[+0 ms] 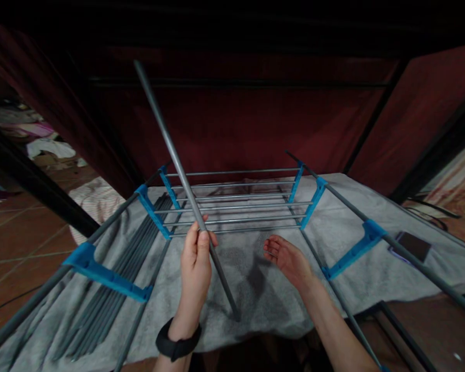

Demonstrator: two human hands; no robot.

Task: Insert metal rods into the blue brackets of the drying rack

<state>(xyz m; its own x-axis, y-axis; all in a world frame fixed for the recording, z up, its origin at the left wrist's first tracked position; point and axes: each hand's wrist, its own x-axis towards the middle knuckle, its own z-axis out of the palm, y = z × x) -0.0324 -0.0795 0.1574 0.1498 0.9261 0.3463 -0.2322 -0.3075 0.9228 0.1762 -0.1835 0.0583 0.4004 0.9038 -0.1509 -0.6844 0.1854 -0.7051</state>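
My left hand (197,257) is closed around a long grey metal tube (170,144), which stands tilted with its upper end to the left. My right hand (284,254) is beside it with fingers loosely curled and nothing in them that I can see. Around both hands is a rack frame of grey tubes with blue plastic brackets. Thin crossbars (251,207) join the brackets at the far end. Nearer, a left bracket (108,276) and a right bracket (354,251) have no crossbar between them.
A bundle of loose grey tubes (112,289) lies at the left on a grey towel (251,305). At the right rests a dark phone-like slab (411,247). Dark red panels (248,124) stand behind the rack. Clothes (50,149) are piled at far left.
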